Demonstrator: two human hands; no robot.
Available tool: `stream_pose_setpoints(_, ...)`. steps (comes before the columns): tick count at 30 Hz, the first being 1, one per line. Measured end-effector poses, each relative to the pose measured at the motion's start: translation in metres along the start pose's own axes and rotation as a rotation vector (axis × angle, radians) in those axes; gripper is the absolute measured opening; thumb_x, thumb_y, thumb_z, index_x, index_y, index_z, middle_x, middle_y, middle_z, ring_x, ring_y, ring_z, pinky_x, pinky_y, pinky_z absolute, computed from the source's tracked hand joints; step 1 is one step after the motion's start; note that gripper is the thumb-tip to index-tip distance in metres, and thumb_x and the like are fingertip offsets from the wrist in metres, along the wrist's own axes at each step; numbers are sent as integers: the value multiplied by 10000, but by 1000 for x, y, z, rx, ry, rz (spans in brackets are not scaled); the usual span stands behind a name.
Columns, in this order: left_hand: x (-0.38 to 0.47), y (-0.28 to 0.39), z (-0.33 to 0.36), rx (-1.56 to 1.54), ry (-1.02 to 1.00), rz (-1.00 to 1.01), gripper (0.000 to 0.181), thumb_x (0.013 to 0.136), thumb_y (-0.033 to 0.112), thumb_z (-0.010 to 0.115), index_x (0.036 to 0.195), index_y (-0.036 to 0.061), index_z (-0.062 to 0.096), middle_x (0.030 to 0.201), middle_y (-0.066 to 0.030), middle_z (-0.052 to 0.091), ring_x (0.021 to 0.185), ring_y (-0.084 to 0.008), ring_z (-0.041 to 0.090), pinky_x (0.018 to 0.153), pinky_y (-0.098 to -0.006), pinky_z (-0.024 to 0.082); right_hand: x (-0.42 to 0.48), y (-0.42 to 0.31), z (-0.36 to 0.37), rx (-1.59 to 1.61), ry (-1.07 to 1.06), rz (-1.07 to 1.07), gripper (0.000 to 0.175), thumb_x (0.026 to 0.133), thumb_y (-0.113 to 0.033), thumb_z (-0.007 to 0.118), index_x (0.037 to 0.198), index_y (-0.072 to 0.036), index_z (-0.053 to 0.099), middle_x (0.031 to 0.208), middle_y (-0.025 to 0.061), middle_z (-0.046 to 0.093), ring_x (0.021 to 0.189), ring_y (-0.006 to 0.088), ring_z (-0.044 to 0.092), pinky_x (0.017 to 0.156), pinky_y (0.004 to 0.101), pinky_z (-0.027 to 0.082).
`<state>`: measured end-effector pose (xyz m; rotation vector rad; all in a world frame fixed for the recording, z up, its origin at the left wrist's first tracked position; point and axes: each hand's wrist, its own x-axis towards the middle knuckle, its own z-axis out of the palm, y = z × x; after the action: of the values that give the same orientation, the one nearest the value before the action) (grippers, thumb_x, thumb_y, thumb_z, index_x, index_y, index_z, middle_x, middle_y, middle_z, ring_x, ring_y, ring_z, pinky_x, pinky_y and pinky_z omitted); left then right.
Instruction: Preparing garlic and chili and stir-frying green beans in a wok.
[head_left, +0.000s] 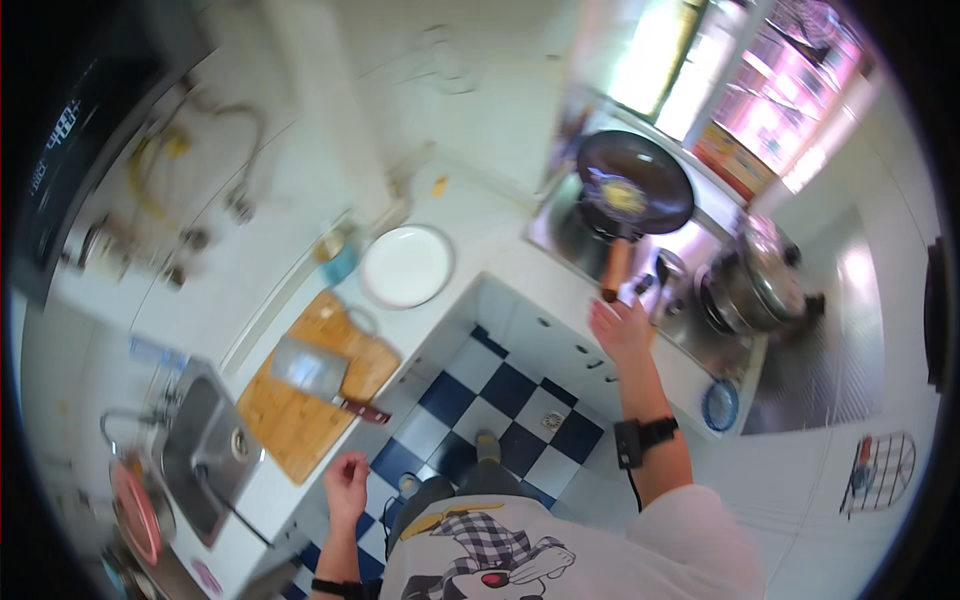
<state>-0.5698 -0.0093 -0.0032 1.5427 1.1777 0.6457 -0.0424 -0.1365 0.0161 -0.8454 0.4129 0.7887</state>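
Note:
My right hand (621, 327) is at the stove's front edge, its fingers spread just below the wooden handle (617, 270) of a dark wok (652, 176). Whether a fingertip touches the handle cannot be told. Something yellow (622, 196) lies in the wok. Over the floor beside the counter edge hangs my left hand (348, 480), fingers curled, with nothing seen in it. Near it a cleaver (309, 367) with a dark red handle lies on a wooden cutting board (289, 431). A white plate (407, 267) rests on the counter by the corner.
A lidded steel pot (750, 289) stands on the stove's right side, with a ladle (666, 281) between it and the wok. A blue dish (720, 405) sits at the counter's end. To the left are a steel sink (202, 442), a pink basin (135, 512) and a blue cup (337, 259).

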Motion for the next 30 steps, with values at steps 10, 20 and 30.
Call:
stream_pose_setpoints(10,-66,-41,-129,11,240,-114,127,900,3,556,998,8,638,834,-39,658,762,-97,622,697,-237,509,-155,234,-64,-963,-182,520,167,912,-217,628,792,-107,589,674,-2,596,563,114,544,514,255,440)
stream_pose_setpoints(20,-209,-142,-342,-115,668,-112,138,886,43,568,985,-5,652,772,-7,640,666,-53,559,616,-210,460,-314,487,163,-957,-1270,493,167,898,-119,583,753,-40,560,638,89,582,557,167,541,529,260,414)
stream_pose_setpoints(30,-308,-212,-482,-159,869,-296,161,867,33,582,1013,-11,637,773,-12,635,686,-71,569,644,-216,465,-450,696,244,-1906,-1519,-740,557,806,-129,653,1329,-50,480,1131,236,613,1071,374,584,910,428,464)
